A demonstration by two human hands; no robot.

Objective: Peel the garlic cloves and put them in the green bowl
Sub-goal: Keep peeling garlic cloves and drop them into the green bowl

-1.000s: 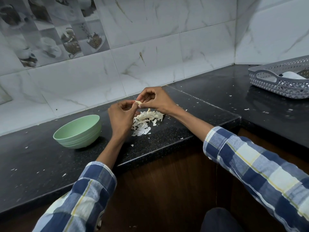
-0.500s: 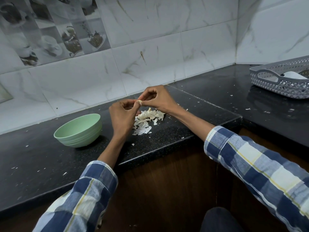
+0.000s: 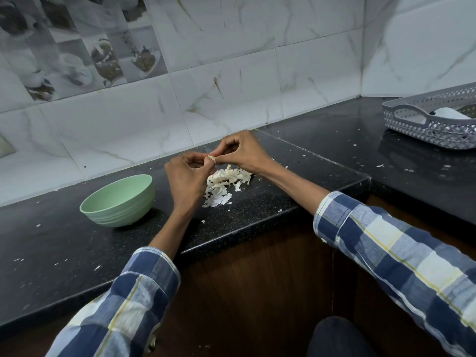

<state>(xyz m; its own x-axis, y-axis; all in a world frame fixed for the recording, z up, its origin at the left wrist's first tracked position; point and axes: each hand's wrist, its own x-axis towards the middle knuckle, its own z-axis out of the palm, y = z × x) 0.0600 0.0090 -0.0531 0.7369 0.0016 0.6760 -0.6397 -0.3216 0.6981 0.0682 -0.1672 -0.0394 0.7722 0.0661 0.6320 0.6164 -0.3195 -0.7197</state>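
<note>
Both hands meet above the black counter (image 3: 257,207), pinching one small pale garlic clove (image 3: 211,157) between their fingertips. My left hand (image 3: 186,180) holds it from the near side with curled fingers. My right hand (image 3: 239,152) pinches it from the far side. Directly below lies a heap of white garlic skins (image 3: 224,185). The green bowl (image 3: 119,200) stands on the counter left of my left hand; its inside is hidden from this angle.
A grey lattice basket (image 3: 435,124) holding something white sits at the far right on the counter. Small skin flakes are scattered over the counter. A tiled wall rises behind. The counter's front edge drops to a brown cabinet (image 3: 252,292).
The hands stay together on the clove above the skins; the fingers have shifted slightly around it. Bowl and basket have not moved.
</note>
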